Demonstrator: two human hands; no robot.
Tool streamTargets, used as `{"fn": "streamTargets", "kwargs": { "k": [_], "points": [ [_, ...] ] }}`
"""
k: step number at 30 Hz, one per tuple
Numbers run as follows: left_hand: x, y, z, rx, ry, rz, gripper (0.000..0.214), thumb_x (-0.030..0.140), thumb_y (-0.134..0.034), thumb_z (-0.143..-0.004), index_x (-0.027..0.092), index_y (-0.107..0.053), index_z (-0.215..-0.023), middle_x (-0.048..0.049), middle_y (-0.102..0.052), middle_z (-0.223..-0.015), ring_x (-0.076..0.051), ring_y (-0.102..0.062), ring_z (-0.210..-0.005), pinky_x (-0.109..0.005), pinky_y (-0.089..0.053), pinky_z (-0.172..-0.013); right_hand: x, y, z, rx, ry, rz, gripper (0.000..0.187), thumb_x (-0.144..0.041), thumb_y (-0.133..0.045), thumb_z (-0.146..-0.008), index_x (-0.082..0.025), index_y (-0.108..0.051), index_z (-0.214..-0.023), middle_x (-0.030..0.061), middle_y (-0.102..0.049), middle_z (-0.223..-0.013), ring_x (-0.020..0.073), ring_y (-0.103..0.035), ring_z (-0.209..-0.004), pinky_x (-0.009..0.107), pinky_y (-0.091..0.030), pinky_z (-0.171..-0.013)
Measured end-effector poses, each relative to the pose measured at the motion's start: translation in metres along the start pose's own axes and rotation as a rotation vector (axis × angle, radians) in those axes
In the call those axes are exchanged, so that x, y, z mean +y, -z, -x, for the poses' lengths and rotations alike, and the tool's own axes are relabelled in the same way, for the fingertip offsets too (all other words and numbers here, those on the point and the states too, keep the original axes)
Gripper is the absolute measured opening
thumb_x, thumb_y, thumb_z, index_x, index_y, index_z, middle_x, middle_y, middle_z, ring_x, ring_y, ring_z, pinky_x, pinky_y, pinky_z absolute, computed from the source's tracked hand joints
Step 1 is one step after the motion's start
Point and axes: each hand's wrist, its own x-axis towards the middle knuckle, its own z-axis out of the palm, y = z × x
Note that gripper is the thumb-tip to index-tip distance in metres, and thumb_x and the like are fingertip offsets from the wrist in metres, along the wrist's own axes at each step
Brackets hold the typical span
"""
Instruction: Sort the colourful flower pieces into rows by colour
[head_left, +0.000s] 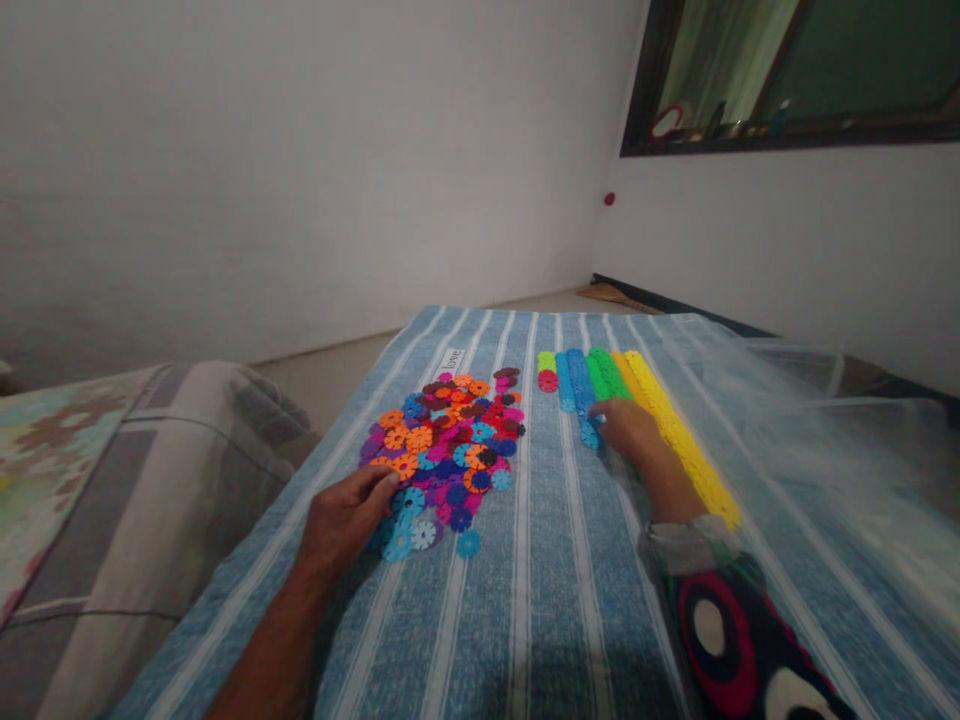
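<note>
Loose pile: a heap of mixed flower-shaped discs [450, 450], orange, pink, red, purple, brown and blue, spread on the bench [480, 630] between the two hands, closer to the left one.
Left hand [349, 510]: at the pile's left, near edge, thumb and forefinger brought close together over orange and blue discs; whether a disc is pinched between them I cannot tell.
Right hand [634, 430]: to the right of the pile, well apart from it, fingers curled down at the near end of the blue row [579, 375]; a blue disc [589, 434] shows at the fingertips, but whether they grip it I cannot tell.
Sorted rows: right of the pile, side by side, run a short lime-and-red row [547, 371], a light blue row [565, 380], the blue row, a green row [606, 370], an orange row [620, 363] and a long yellow row [686, 450], which passes beyond the right wrist.
Stray disc: one blue disc lies alone just off the pile's near side.
"love" patch [453, 360]: on the striped cloth just past the pile's far end.
Clear plastic [862, 430]: far to the right of the pile, beyond the yellow row.
</note>
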Motion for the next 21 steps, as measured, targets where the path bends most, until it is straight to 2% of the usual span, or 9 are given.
{"fn": "streamTargets", "kwargs": {
  "k": [4, 8, 16, 21],
  "points": [
    [-0.005, -0.002, -0.001, -0.013, 0.007, -0.024, 0.037, 0.053, -0.057, -0.072, 0.02, -0.072, -0.081, -0.0001, -0.067, -0.062, -0.016, -0.06, -0.053, -0.026, -0.047, -0.059, -0.01, 0.0, 0.001, -0.016, -0.019, 0.032, 0.037, -0.03, -0.062, -0.084, -0.023, -0.064, -0.12, 0.0102, -0.067, -0.119, 0.0261, -0.061, -0.113, 0.032, -0.048, -0.086],
    [-0.009, -0.003, -0.001, -0.027, -0.009, -0.012, 0.036, 0.052, -0.057, -0.072, 0.02, -0.072, -0.08, -0.0003, -0.068, -0.062, -0.017, -0.059, -0.054, -0.026, -0.047, -0.059, -0.023, -0.004, 0.005, -0.005, -0.093, 0.068, 0.05, -0.047, -0.064, -0.082, -0.015, -0.057, -0.12, 0.0167, -0.066, -0.116, 0.0304, -0.064, -0.106, 0.035, -0.05, -0.081],
    [-0.003, -0.002, 0.002, -0.029, 0.016, -0.011, 0.035, 0.05, -0.057, -0.073, 0.019, -0.071, -0.079, -0.0002, -0.066, -0.061, -0.016, -0.06, -0.054, -0.025, -0.045, -0.055, -0.025, -0.012, 0.006, -0.027, -0.106, 0.084, 0.042, -0.036, -0.06, -0.087, -0.013, -0.052, -0.121, 0.0178, -0.065, -0.115, 0.0317, -0.064, -0.105, 0.037, -0.049, -0.08],
    [-0.003, 0.002, 0.005, -0.062, 0.01, -0.02, 0.033, 0.048, -0.058, -0.072, 0.018, -0.072, -0.077, -0.0018, -0.067, -0.064, -0.017, -0.059, -0.059, -0.026, -0.044, -0.058, -0.023, -0.01, 0.006, -0.061, -0.115, 0.104, 0.045, -0.041, -0.06, -0.086, -0.013, -0.053, -0.12, 0.0181, -0.065, -0.115, 0.0333, -0.064, -0.105, 0.039, -0.05, -0.079]
  ]
}}
